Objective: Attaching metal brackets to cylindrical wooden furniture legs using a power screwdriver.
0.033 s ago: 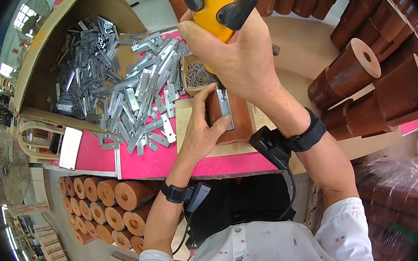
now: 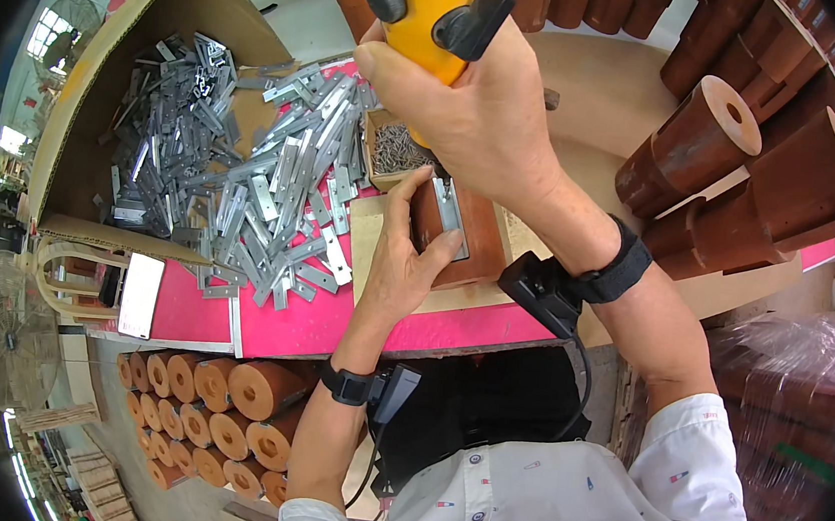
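My right hand (image 2: 497, 117) is closed around a yellow power screwdriver (image 2: 424, 10) with black knobs, held upright over the workpiece. Its tip is mostly hidden behind my hand and seems to reach the top end of a grey metal bracket (image 2: 450, 215). That bracket lies along a brown wooden furniture leg (image 2: 478, 234) on a light board. My left hand (image 2: 405, 264) grips bracket and wood together, thumb on the bracket's near end and fingers at its far left side. A small wooden box of screws (image 2: 395, 150) stands just beyond my left fingers.
Many loose metal brackets (image 2: 289, 183) spill from a cardboard box (image 2: 77, 147) over the pink tabletop (image 2: 331, 328) at left. Brown wooden legs (image 2: 689, 151) stand and lie at right and at the back. More legs (image 2: 259, 391) are stacked below the table's front edge. A fan (image 2: 13, 332) is at far left.
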Demonstrator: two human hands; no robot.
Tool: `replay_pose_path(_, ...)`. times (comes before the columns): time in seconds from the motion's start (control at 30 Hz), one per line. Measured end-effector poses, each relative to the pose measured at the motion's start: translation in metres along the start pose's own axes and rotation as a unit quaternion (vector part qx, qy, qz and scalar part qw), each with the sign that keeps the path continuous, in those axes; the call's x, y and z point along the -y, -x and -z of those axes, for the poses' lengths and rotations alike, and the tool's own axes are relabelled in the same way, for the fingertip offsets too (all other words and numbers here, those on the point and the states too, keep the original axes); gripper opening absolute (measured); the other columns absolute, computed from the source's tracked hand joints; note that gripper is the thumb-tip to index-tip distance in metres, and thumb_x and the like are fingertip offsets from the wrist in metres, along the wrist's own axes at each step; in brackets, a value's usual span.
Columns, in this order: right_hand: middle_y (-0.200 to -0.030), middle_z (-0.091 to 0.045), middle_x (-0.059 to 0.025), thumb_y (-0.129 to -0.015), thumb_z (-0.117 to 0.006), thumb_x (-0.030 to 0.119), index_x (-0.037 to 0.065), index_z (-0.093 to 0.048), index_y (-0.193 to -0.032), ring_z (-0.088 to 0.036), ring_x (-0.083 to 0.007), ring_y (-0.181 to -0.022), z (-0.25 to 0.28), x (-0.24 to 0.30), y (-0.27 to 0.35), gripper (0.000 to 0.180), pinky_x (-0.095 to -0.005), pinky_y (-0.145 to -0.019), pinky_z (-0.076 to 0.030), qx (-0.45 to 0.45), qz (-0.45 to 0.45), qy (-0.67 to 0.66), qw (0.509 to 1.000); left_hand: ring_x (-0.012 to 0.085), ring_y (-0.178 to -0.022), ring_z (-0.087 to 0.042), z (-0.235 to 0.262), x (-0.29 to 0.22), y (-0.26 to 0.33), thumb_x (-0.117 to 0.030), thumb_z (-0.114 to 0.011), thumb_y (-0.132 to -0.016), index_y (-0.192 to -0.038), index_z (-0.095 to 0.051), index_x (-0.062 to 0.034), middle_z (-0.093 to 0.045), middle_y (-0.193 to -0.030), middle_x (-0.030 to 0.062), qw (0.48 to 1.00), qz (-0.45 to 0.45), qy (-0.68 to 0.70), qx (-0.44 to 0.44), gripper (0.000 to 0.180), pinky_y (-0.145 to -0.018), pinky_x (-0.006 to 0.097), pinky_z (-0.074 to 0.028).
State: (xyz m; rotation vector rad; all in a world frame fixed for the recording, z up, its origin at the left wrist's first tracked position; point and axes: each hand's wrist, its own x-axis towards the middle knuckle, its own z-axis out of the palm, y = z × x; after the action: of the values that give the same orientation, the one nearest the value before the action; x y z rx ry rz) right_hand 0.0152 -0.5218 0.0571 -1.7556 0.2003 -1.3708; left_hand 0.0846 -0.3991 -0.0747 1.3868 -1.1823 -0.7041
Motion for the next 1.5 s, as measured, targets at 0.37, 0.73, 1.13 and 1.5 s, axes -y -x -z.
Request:
replay_pose_path(0.37, -0.086, -0.066, -0.0137, -0.078, -0.073, 0.016, -0.002, -0.049, -0.115, -0.067, -0.0238, -0.076, 0.000, -0.011, 0.000, 0.048, -0.0341, -0.071, -0.053, -0.019, -0.013, -0.020, 1.000, 0.0293, -0.130, -0.041, -0.002, -0.005, 0.000, -0.016, -0.065, -0.083, -0.142, -0.032, -0.0005, -0.041, -0.137, 0.0183, 1.000, 0.011, -0.012, -0.022, 0.069, -0.109, 0.038, -0.032)
replay_pose_path(0.73, -0.089, -0.057, -0.0003, -0.087, -0.067, 0.010, 0.001, -0.052, -0.110, -0.055, -0.0063, -0.080, 0.013, 0.007, -0.016, 0.029, -0.0233, -0.070, -0.047, -0.018, -0.075, -0.096, 0.992, 0.0308, -0.129, -0.041, -0.005, -0.011, 0.000, -0.016, -0.080, -0.073, -0.139, -0.037, -0.0031, -0.040, -0.136, 0.0175, 0.998, 0.028, -0.032, -0.036, 0.080, -0.109, 0.038, -0.034)
replay_pose_path(1.13, -0.089, -0.061, -0.0011, -0.087, -0.070, 0.009, 0.003, -0.056, -0.105, -0.058, -0.0067, -0.080, 0.008, 0.007, 0.000, 0.023, -0.0222, -0.068, -0.049, 0.040, -0.044, -0.078, 0.995, 0.0372, -0.134, -0.035, -0.002, -0.042, 0.004, -0.029, -0.091, -0.058, -0.145, -0.023, 0.0045, -0.027, -0.145, 0.0219, 0.982, 0.008, -0.179, 0.050, 0.116, -0.111, 0.043, -0.034)
replay_pose_path(1.5, -0.084, -0.068, -0.0081, -0.090, -0.065, 0.011, -0.001, -0.061, -0.098, -0.069, -0.0154, -0.076, 0.009, 0.008, -0.005, 0.015, -0.0263, -0.060, -0.054, 0.017, -0.051, -0.054, 0.997, 0.0365, -0.133, -0.036, -0.002, -0.040, 0.004, -0.029, -0.091, -0.057, -0.144, -0.027, 0.0046, -0.030, -0.142, 0.0212, 0.979, -0.003, -0.199, 0.045, 0.113, -0.111, 0.043, -0.034)
